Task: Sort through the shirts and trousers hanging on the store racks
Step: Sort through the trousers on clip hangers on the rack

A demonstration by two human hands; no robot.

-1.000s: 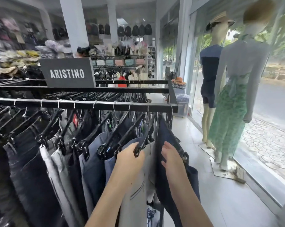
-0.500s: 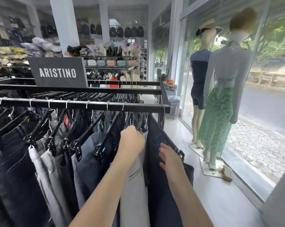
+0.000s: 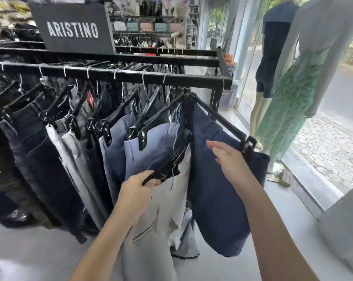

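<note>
A black rail (image 3: 114, 75) carries several pairs of trousers on black clip hangers. My left hand (image 3: 138, 191) is shut on the near end of a black hanger (image 3: 167, 169) that bears light grey trousers (image 3: 149, 230), drawn out from the row toward me. My right hand (image 3: 229, 157) lies flat, fingers apart, against navy trousers (image 3: 216, 199) at the rail's right end, beside that pair's clip. Pale blue trousers (image 3: 151, 151) hang just left of the grey pair, and dark jeans (image 3: 35, 155) further left.
A black "ARISTINO" sign (image 3: 72, 30) stands on the rack's top. Two mannequins (image 3: 293, 94) stand at the shop window on the right. Shelves of goods (image 3: 149, 27) fill the back. Pale floor (image 3: 283, 199) runs between rack and window.
The camera has tilted down and closer. My left hand has pulled the grey trousers' hanger out and down from the row; my right hand has stayed against the navy trousers.
</note>
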